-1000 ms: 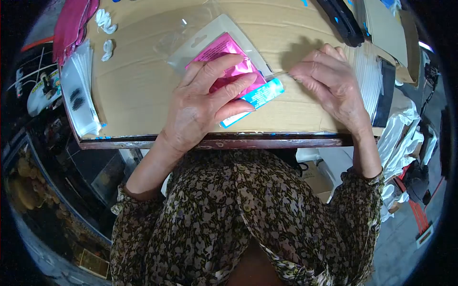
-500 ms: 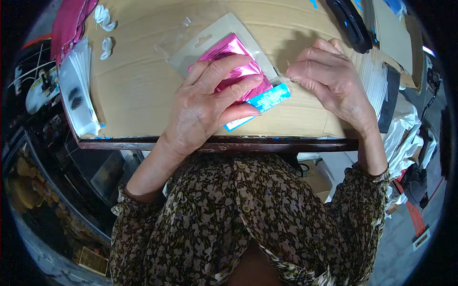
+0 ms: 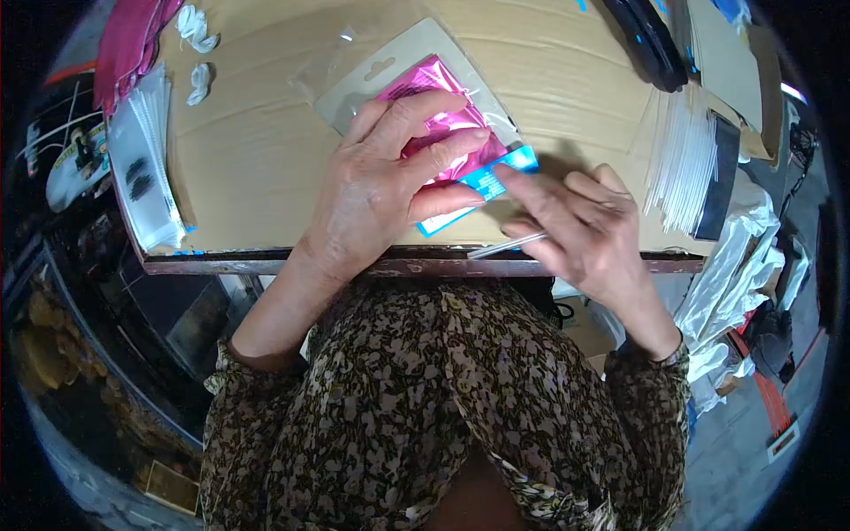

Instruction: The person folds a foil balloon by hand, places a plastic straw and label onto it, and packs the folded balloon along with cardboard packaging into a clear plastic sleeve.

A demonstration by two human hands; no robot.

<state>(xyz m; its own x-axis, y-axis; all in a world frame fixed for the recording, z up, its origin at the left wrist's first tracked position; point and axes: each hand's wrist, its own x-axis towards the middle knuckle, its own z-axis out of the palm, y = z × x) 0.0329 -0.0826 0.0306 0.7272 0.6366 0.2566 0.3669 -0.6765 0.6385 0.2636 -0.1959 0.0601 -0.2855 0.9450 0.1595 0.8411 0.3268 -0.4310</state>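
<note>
My left hand [image 3: 367,195] lies over a shiny pink foil packet [image 3: 434,75], its fingers on the foil and its thumb along a printed blue strip [image 3: 513,164] at the lower edge. Under the packet is a grey card [image 3: 341,102] with a hang hole, in a clear plastic bag [image 3: 314,75]. My right hand [image 3: 584,221] is beside it, the index fingertip right at the blue strip. A thin pale stick-like piece [image 3: 505,247] sticks out from between its thumb and curled fingers, over the table's front edge.
Cardboard [image 3: 248,168] covers the table. Stacks of clear bags lie at the left [image 3: 146,168] and right [image 3: 682,159]. A black stapler-like tool [image 3: 651,44] is at the back right. Pink packets [image 3: 133,44] and white crumpled twists [image 3: 199,84] are at the back left.
My right hand has come down and left to the blue strip, and the pale stick-like piece now shows in it. My left hand stays on the pink packet.
</note>
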